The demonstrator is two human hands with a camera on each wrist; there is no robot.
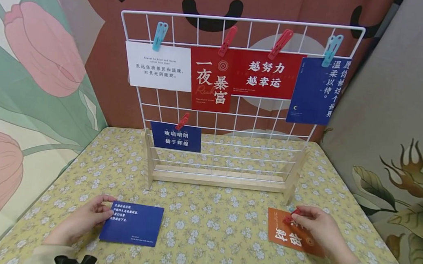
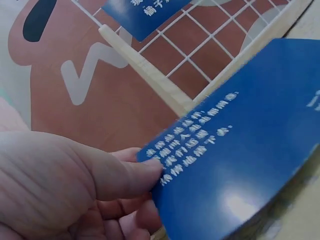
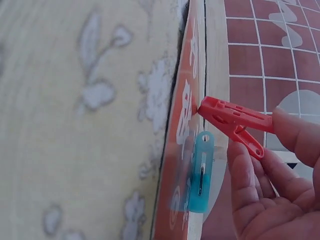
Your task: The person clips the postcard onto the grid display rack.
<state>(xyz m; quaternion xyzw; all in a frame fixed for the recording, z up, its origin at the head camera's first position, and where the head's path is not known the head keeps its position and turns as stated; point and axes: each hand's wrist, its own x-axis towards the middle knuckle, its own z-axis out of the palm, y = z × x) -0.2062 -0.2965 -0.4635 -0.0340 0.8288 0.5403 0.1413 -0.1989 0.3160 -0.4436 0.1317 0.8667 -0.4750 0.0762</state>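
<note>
My left hand (image 1: 76,220) pinches a blue card with white lettering (image 1: 136,225) at its left edge, thumb on the printed face. In the left wrist view, that card (image 2: 235,140) slants up to the right. My right hand (image 1: 320,229) holds a red clothespin (image 3: 235,120) by its handle ends, between thumb and fingers. The clothespin's tip is right at an orange card (image 1: 275,226) lying on the table at the right. On this card, a teal clothespin (image 3: 202,175) shows beside the red one in the right wrist view; from the head it is mostly hidden.
A white wire grid (image 1: 241,18) stands on a wooden base (image 1: 219,179) at the back. Clipped to it are a white card (image 1: 159,81), two red cards, a tall blue card (image 1: 307,98) and a smaller blue card (image 1: 175,147). A floral cloth (image 1: 212,226) covers the table.
</note>
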